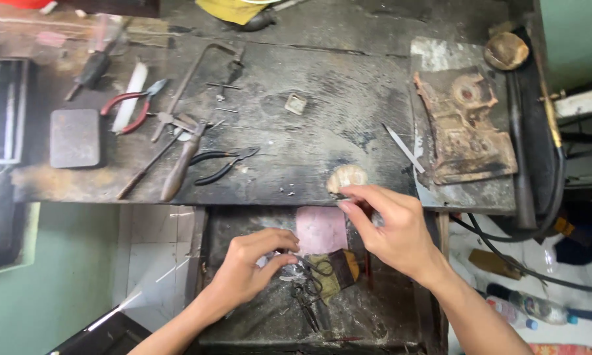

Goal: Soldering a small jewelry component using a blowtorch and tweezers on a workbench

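My left hand (pixel 253 263) hovers over an open dark drawer (pixel 375 309), fingers pinched on something small and pale that I cannot make out. My right hand (pixel 391 230) reaches to the bench edge, thumb and forefinger pinched together beside a pale rounded lump (pixel 346 177) at the edge; what the fingers hold is too small to tell. A pink paper square (pixel 321 229) lies in the drawer between both hands. Below it sit scissors-like metal tools (pixel 311 292) and a small brush (pixel 340 268).
The dark, worn workbench (pixel 296 144) carries black pliers (pixel 225 164), red-handled pliers (pixel 128 108), a saw frame (pixel 190 79), a wooden-handled tool (pixel 181 167), a flat metal block (pixel 75 138), tweezers (pixel 404 149) and a rusty charred slab (pixel 463 128). Hoses (pixel 526 263) and bottles (pixel 529 307) lie at right.
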